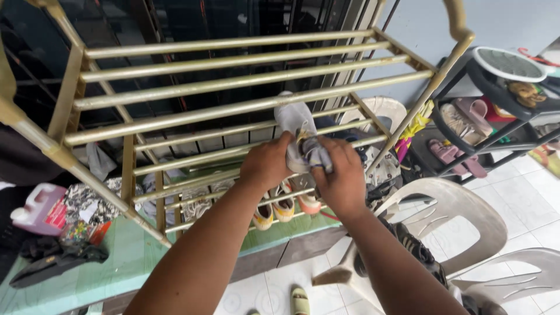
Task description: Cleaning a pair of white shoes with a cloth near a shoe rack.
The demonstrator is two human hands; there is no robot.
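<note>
While hands grip grey cloth (303,137) — left hand (267,165), right hand (343,181) — over gold rack (233,76).

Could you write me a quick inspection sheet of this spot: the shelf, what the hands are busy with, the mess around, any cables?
Surface: gold metal shoe rack; its top tier of bars is bare, and shoes sit on a lower tier.
Job's things: a pale grey shoe held against the rack's front bars.
Clutter: pink jug and dark items at left; yellow-toed shoes on the low tier; a sandal on the floor.
Grips: left hand and right hand both clasp the shoe.
Cables: nothing seen.
Surroundings: white plastic chairs at right; black rack with sandals; white floor tiles.
</note>
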